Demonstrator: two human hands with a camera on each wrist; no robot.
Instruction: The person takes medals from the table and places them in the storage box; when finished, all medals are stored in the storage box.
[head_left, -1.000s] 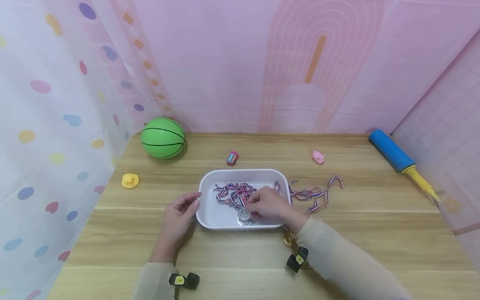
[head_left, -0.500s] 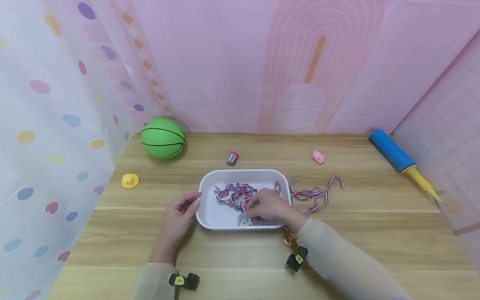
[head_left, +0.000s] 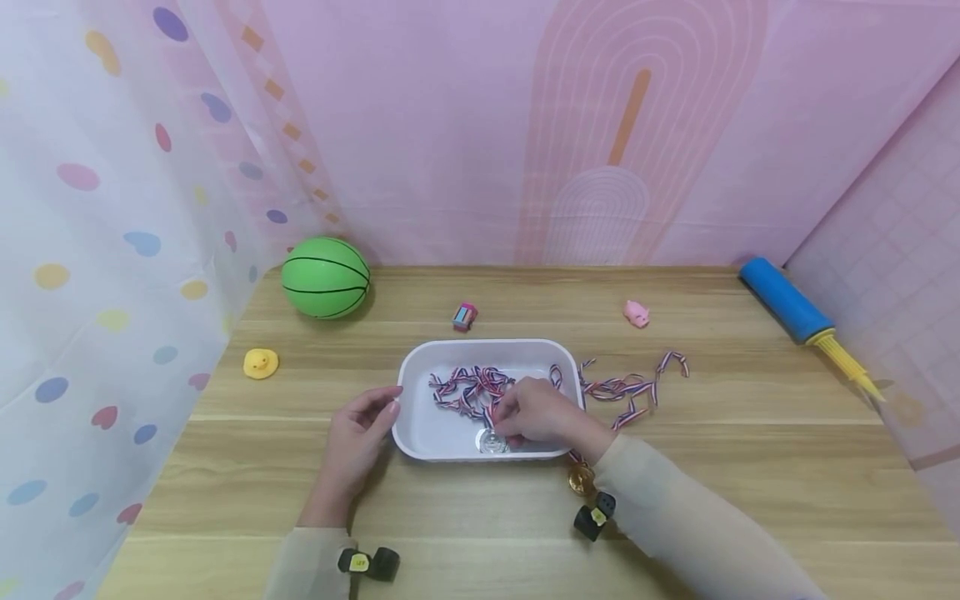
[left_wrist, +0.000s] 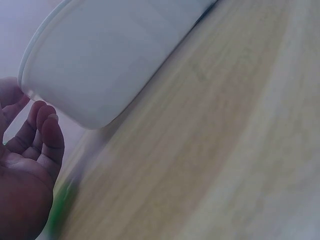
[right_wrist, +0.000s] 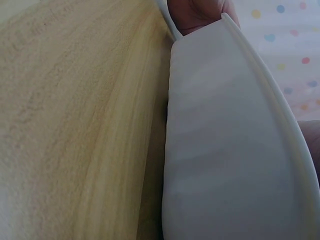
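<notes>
A white plastic tray (head_left: 420, 442) sits on the wooden table, holding a tangle of striped red, white and blue ribbons (head_left: 472, 387) and a silver medal (head_left: 491, 442). Inside it my right hand (head_left: 536, 412) pinches the medal where its ribbon joins on, the disc down at the tray floor. At the tray's left end my left hand (head_left: 360, 433) holds the rim between thumb and fingers; the left wrist view shows these fingers (left_wrist: 50, 132) close at the corner. From the right wrist, the tray's outer wall (right_wrist: 230, 130) hides most of the right hand.
Right of the tray lie more striped ribbons (head_left: 618, 389), with a gold medal (head_left: 581, 479) near the right sleeve. Around the back stand a green ball (head_left: 326, 277), a yellow duck (head_left: 260, 363), a small colourful block (head_left: 464, 317), a pink pig (head_left: 637, 314) and a blue-and-yellow pump (head_left: 795, 312).
My right hand has lowered the silver medal slightly onto the tray floor, over where another silver disc showed a second ago. The left hand has stayed at the rim.
</notes>
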